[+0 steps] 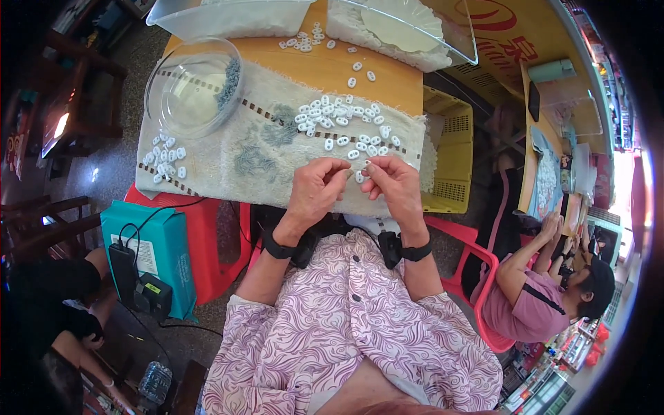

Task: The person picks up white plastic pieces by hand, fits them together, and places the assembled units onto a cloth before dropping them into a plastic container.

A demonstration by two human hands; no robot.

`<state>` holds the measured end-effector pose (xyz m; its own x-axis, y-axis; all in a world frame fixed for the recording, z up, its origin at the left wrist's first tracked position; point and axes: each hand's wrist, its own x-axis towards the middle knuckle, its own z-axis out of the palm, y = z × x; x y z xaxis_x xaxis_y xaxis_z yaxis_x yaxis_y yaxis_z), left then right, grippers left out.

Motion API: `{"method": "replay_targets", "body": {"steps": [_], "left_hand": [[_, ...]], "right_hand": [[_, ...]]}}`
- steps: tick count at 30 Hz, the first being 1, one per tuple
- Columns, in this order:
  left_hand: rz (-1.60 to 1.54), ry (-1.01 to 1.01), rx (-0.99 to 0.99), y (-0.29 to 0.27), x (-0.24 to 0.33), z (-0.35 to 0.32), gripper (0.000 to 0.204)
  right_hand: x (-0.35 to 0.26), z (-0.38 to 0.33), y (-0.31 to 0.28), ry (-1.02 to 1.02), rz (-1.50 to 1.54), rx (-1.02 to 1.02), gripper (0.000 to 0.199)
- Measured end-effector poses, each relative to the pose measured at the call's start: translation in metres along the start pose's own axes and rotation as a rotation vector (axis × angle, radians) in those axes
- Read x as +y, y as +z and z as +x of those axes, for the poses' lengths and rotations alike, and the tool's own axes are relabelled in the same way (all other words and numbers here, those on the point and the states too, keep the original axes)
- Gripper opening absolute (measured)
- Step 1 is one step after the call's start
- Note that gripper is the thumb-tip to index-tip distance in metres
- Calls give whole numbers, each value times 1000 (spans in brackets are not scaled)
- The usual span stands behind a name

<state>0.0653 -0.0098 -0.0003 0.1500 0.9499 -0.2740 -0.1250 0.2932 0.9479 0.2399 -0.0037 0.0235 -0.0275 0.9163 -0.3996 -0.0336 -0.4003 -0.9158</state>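
Note:
My left hand (315, 190) and my right hand (393, 183) meet over the near edge of a pale towel (277, 149) spread on the wooden table (325, 66). Between the fingertips of both hands sits a small white oval piece (361, 168). Several more white oval pieces (342, 121) lie scattered on the towel just beyond my hands. Another small heap of white pieces (164, 158) lies at the towel's left end. Grey-blue small parts (252, 159) are strewn on the towel left of my left hand. Both wrists wear black bands.
A clear glass bowl (194, 86) with some grey parts stands at the far left. Clear plastic tubs (228, 17) sit at the table's far edge. A yellow crate (449, 152) is at my right, a teal box (155, 252) on a red stool at my left. Another person (539, 290) sits at the right.

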Motion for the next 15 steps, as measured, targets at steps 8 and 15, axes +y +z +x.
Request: {"method": "replay_targets", "body": {"steps": [8, 15], "left_hand": [[-176, -110, -93, 1, 5, 0, 16], [-185, -122, -164, -1, 7, 0, 16]], "right_hand": [[-10, -12, 5, 7, 34, -39, 21], [-8, -18, 8, -41, -42, -73, 21]]}}
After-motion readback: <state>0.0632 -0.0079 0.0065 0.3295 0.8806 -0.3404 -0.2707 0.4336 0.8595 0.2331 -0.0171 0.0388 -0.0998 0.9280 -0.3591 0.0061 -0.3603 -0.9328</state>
